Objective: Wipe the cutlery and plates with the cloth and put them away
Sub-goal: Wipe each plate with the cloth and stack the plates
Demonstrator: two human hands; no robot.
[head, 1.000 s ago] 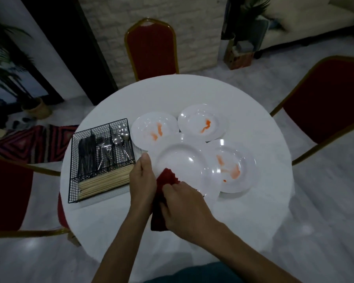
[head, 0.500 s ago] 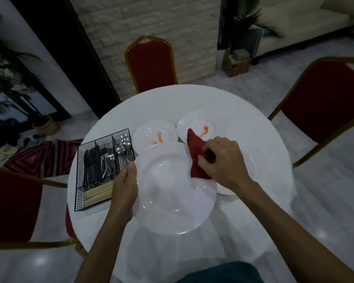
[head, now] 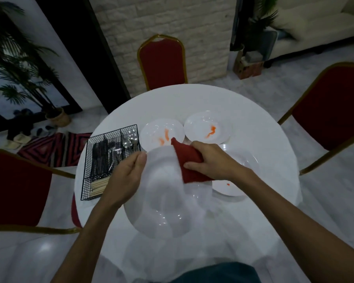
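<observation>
1 large white plate (head: pixel 164 201), held over the round table (head: pixel 264 139). Left hand (head: pixel 129 176) grips its left rim. Right hand (head: pixel 211 162) pinches a red cloth (head: pixel 189 160) against its upper right part. 3 stained plates (head: pixel 161 132) lie on the table behind it. 1 wire basket (head: pixel 85 170) of cutlery sits at left.

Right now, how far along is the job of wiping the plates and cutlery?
Done: cutlery sits in the wire caddy, though wiped or not is unclear. In hand: the left hand grips a clean-looking white plate while the right hand holds the red cloth against it. Left: the far-left plate, far-right plate and near-right plate show orange smears; none is put away.
</observation>
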